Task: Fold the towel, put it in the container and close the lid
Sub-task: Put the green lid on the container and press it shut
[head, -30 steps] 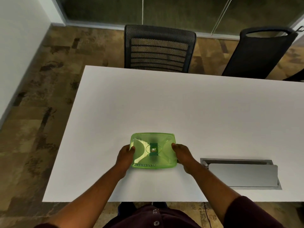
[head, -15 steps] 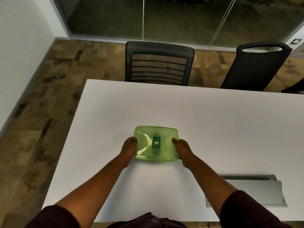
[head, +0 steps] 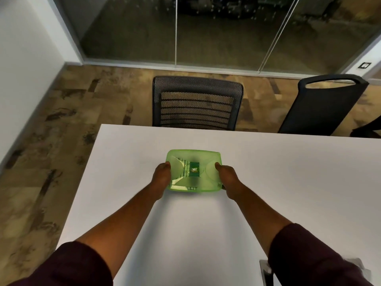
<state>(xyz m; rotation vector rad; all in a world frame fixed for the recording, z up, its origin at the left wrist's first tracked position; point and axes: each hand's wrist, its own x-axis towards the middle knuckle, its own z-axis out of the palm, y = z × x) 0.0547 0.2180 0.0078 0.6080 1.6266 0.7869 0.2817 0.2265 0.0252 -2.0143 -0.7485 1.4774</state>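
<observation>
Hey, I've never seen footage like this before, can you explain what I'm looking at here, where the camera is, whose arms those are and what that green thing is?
No machine here. The camera sits on a person's head and looks forward and down, so the two arms reaching in from the bottom are that person's own. The left hand and the right hand grip the short sides of a green see-through container with its lid on. It sits on a white table. Through the plastic you can make out striped fabric, probably the folded towel, and a dark label in the middle. Behind the table stand a mesh-backed office chair and a second dark chair, in front of a glass wall.
</observation>
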